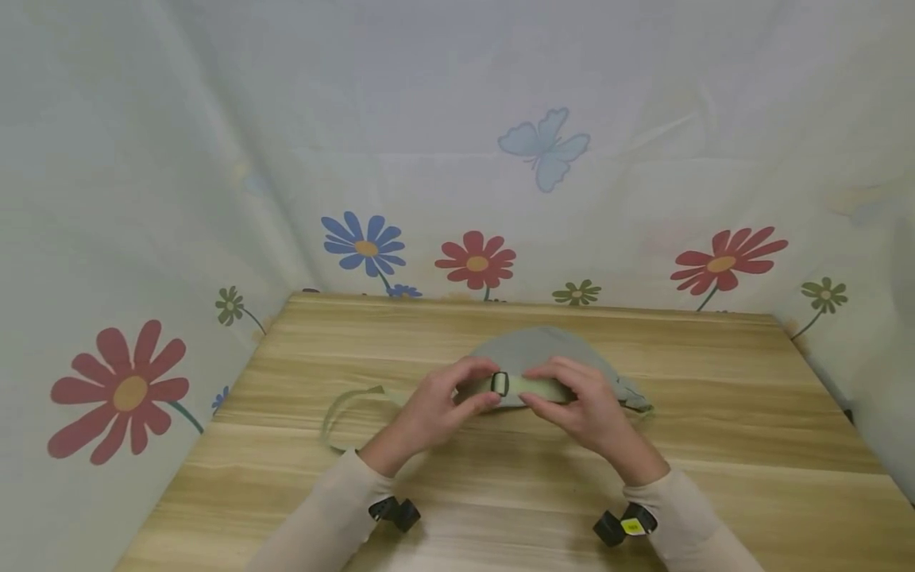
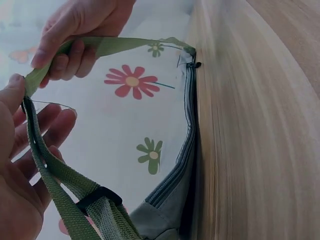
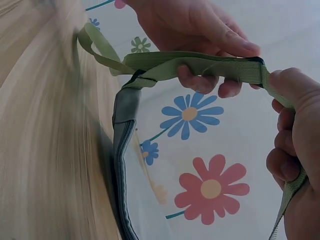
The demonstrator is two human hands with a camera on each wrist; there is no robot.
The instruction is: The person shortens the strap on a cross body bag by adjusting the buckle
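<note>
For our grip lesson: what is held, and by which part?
The grey bag, by its green strap: left hand at the black buckle, right hand just beside it.

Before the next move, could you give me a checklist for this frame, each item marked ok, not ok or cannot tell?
1. Left hand at the black buckle: ok, thumb and finger pinch it.
2. Right hand on the green strap: ok, it grips the strap just right of the buckle.
3. Strap threaded through the buckle: ok, webbing shows inside the frame.
4. Strap drawn straight throughout: not ok, a slack loop curves out left of the left hand.
5. Grey bag resting on the table: ok.
6. Zip closed end to end: cannot tell, only parts show.
</note>
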